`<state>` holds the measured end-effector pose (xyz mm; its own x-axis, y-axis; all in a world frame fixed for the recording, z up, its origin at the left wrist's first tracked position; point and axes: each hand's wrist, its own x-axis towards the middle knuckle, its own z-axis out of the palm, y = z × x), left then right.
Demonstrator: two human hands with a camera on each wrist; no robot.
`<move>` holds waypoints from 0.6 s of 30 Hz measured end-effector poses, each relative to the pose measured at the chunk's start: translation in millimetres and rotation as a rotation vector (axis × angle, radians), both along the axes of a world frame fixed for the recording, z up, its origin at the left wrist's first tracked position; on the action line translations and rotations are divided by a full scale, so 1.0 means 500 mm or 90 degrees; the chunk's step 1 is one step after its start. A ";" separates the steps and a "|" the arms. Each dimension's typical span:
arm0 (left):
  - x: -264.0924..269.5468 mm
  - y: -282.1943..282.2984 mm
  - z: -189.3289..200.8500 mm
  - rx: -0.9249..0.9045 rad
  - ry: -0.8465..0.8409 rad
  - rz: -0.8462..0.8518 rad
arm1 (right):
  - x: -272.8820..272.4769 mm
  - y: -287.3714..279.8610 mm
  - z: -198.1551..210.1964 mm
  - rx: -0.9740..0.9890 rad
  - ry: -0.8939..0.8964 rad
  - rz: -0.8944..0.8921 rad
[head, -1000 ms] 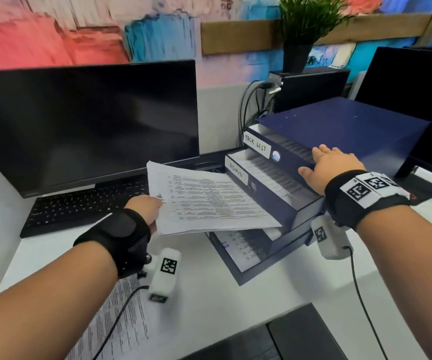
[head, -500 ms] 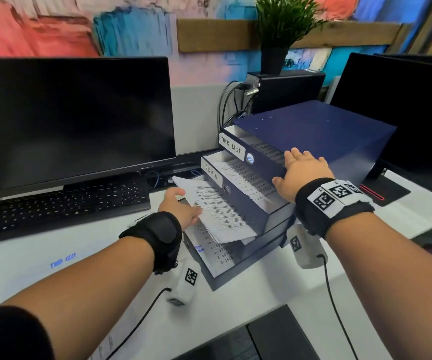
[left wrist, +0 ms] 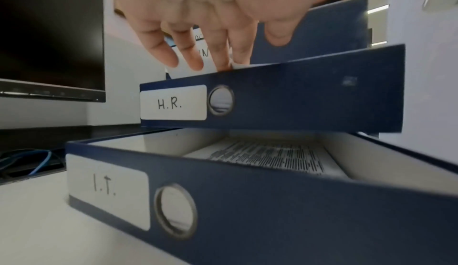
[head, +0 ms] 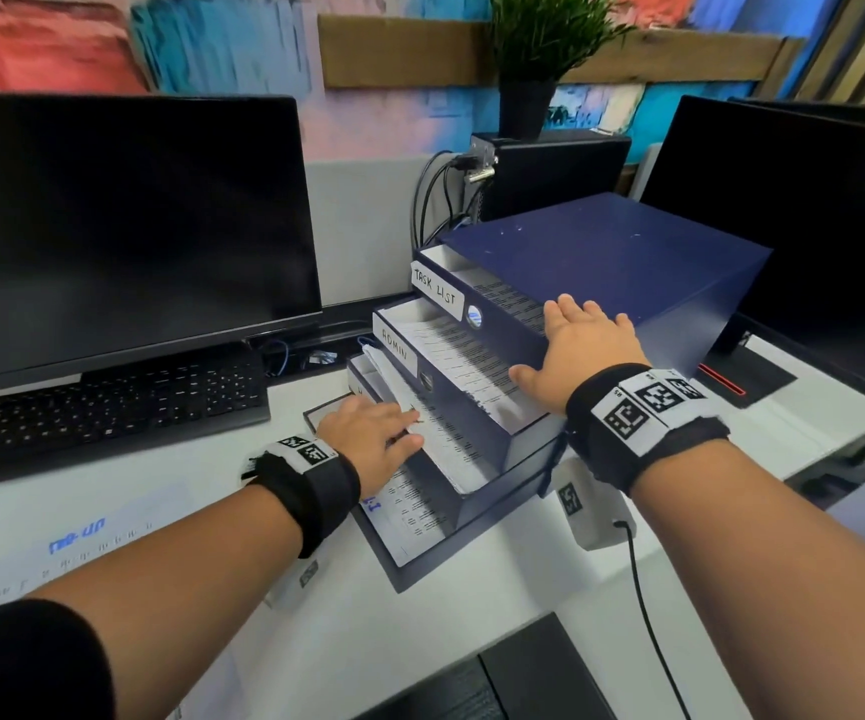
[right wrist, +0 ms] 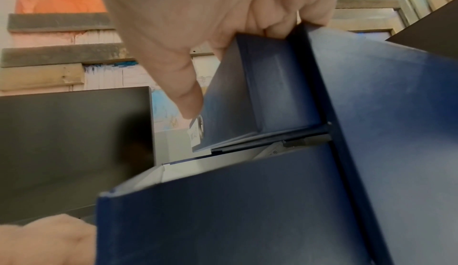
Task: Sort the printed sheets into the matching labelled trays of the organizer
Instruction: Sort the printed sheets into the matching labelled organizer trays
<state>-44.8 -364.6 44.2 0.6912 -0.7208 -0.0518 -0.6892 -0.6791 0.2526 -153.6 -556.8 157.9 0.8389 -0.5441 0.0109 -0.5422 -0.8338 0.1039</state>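
Observation:
A dark blue organizer (head: pixel 607 252) stands on the white desk with its trays pulled out in steps: TASK LIST (head: pixel 436 293), ADMIN (head: pixel 398 348), H.R. (left wrist: pixel 297 101) and I.T. (left wrist: pixel 272 200), each with printed paper inside. My left hand (head: pixel 383 431) lies flat with straight fingers (left wrist: pixel 195 54) on a printed sheet (head: pixel 446 444) in the H.R. tray, under the ADMIN tray's front. My right hand (head: pixel 581 345) rests flat on the right wall of the TASK LIST tray, thumb (right wrist: pixel 188 101) stretched along its side.
A dark monitor (head: pixel 124 226) and a black keyboard (head: pixel 108 407) fill the left. A second monitor (head: pixel 804 226) stands right of the organizer, with a potted plant (head: pixel 534 59) and cables (head: pixel 435 200) behind. More printed sheets (head: pixel 77 548) lie on the desk under my left forearm.
My left hand carried the printed sheet right and down from in front of the organizer into the H.R. tray, released its grip and now lies flat on it. My right hand stayed in place.

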 end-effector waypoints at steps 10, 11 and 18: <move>-0.007 -0.021 0.003 0.076 -0.037 -0.009 | -0.002 -0.002 0.000 0.005 -0.008 0.004; -0.007 -0.019 0.004 0.086 -0.027 -0.016 | -0.001 -0.001 0.001 0.007 -0.009 0.003; -0.007 0.012 -0.006 0.094 0.014 -0.074 | 0.000 0.002 0.001 0.010 -0.008 -0.006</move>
<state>-48.3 -358.4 41.2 0.6014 -0.7789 -0.1781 -0.7603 -0.6264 0.1718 -153.6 -555.7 158.5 0.8336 -0.5523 0.0124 -0.5513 -0.8302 0.0833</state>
